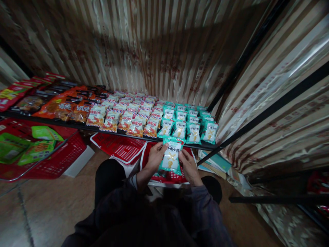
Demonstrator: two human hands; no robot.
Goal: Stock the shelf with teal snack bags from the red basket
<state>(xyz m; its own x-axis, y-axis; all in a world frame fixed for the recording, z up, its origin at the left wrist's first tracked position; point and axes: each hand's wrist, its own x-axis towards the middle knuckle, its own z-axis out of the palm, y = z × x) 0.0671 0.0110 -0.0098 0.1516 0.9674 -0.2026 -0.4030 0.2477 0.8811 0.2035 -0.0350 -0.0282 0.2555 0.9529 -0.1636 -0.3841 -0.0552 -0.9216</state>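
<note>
A teal and white snack bag (171,157) is held upright between my two hands, its printed front facing up toward me. My left hand (155,158) grips its left edge, with the thumb on the front near the top. On the right edge, my right hand (189,165) has its thumb and fingers closed on the bag. Both hands are above a red basket (147,154) between my knees. Just beyond, matching teal bags (194,132) stand in rows at the right end of a low black shelf (154,138).
White and orange bags (111,120), orange bags (61,108) and red packs (15,92) line the shelf leftward. A red basket (74,149) with green packs (38,151) sits at left. Black bars (272,113) slant at right. Striped curtain (144,44) hangs behind.
</note>
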